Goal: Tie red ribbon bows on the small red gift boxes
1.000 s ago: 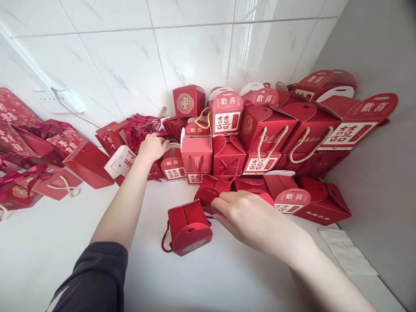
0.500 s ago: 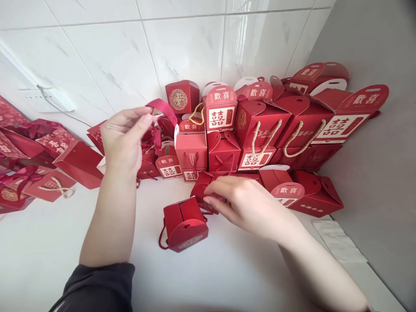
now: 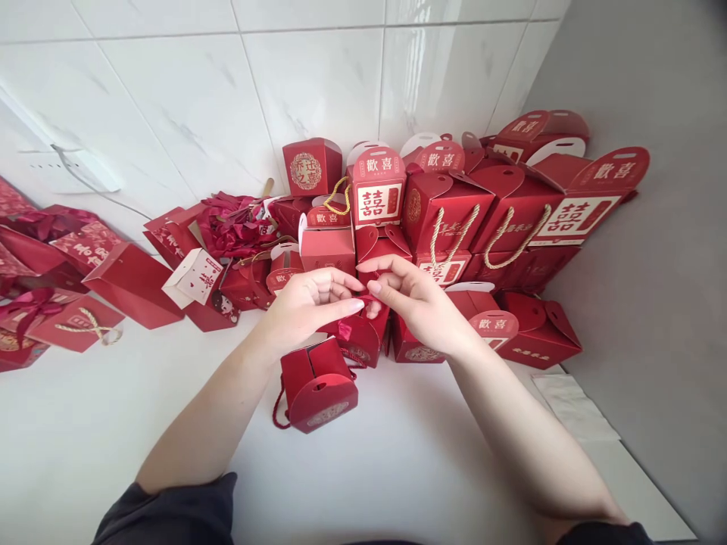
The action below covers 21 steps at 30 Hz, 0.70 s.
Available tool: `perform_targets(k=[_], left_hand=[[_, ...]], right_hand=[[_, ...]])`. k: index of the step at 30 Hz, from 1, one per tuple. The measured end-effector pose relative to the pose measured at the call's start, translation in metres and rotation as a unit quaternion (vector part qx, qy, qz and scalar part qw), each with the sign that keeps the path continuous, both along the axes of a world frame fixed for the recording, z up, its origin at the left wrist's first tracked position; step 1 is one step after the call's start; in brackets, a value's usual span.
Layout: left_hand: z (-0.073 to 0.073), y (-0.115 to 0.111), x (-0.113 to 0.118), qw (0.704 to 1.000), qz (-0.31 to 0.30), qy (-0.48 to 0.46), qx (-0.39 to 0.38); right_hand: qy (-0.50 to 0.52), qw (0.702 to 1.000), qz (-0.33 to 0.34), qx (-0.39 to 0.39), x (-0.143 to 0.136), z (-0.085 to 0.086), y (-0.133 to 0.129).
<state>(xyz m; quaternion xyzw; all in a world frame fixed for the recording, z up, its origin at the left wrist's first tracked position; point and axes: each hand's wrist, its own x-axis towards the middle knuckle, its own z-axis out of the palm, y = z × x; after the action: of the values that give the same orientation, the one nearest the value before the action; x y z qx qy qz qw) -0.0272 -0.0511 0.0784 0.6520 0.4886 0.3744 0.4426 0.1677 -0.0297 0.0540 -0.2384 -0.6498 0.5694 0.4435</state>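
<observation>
Your two hands meet at the fingertips, left (image 3: 312, 303) and right (image 3: 417, 303), both with fingers curled and thumbs bent inward. A narrow gap shows between the thumb and fingers of each. A glossy bit of red ribbon (image 3: 344, 331) peeks out under your left thumb — most of it is hidden, so I can't tell which fingers have hold of it or how firmly. Your forearms slant in from the lower corners, bare below dark sleeves, wrists held above the boxes.

Directly beneath your hands sits one red box (image 3: 366, 344), its top partly covered by your fingers. One front box (image 3: 318, 386) stands nearer you, a dark red cord looped at its side. In the low row to the right of the covered box, I count three more boxes (image 3: 537, 337). Behind them, two boxes with cream rope handles (image 3: 451, 216) sit in the stack — one emblem box (image 3: 312, 168) tops its left end. One heap of ribbons (image 3: 235, 227) lies farther left, and one white folded sheet (image 3: 573, 405) by the grey wall (image 3: 641, 303).
</observation>
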Motion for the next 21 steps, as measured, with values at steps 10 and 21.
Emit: perform_targets(k=[10,21], left_hand=[[0.001,-0.004,-0.008,0.987,-0.139,0.032,-0.067],[0.0,-0.007,-0.004,0.988,-0.095,0.01,-0.118]], right_hand=[[0.162,0.949,0.109,-0.249,0.013,0.01,0.009],[0.194,0.976,-0.01,-0.093,0.01,0.004,0.012]])
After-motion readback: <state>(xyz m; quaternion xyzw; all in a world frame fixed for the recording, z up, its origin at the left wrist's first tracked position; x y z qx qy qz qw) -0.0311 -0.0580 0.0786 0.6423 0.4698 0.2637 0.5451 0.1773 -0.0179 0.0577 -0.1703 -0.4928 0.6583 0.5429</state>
